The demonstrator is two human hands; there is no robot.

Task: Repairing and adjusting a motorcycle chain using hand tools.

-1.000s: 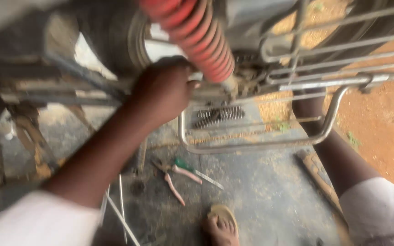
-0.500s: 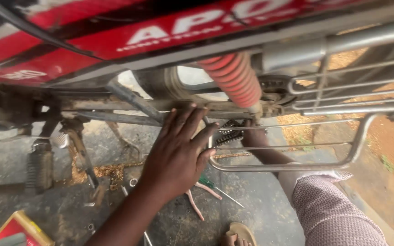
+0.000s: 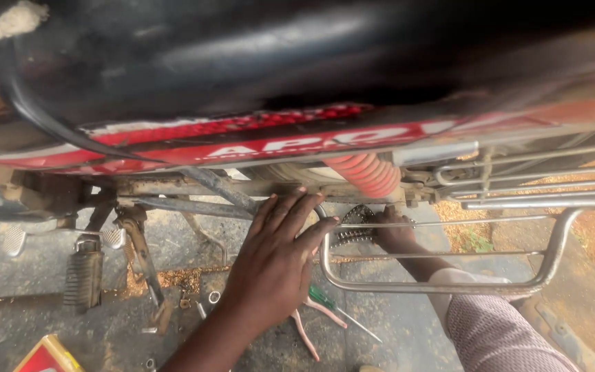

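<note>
Filling the upper half of the view is a motorcycle (image 3: 297,89), its black seat above a red side panel, and everything else sits below or beside that machine. Under the panel runs the rusty frame rail (image 3: 194,187), roughly level, with thinner struts slanting down from it. Right of the rail, at the motorcycle's rear, a chrome guard rack (image 3: 449,286) of bent tubing loops out and back, its lower bar curving up at the far right. A red coil shock absorber (image 3: 366,173) slants down just behind the rack's inner end.

Below the rail, the left hand (image 3: 277,258) is spread flat with fingers splayed, fingertips touching the rail's underside near the shock; it grips nothing. The right hand (image 3: 392,231), its arm in a patterned sleeve passing through the rack, is curled at the drive chain (image 3: 352,227) that bunches under the shock; the fingers close around or against it, though how firmly cannot be told.

Left of the hands, a ribbed footpeg (image 3: 84,275) hangs from the frame, with a rusty stand leg (image 3: 142,265) beside it. On the concrete ground (image 3: 29,262) beneath the left hand lie red-handled pliers (image 3: 304,331), a green-handled screwdriver (image 3: 332,303) and small loose nuts (image 3: 213,297).
</note>
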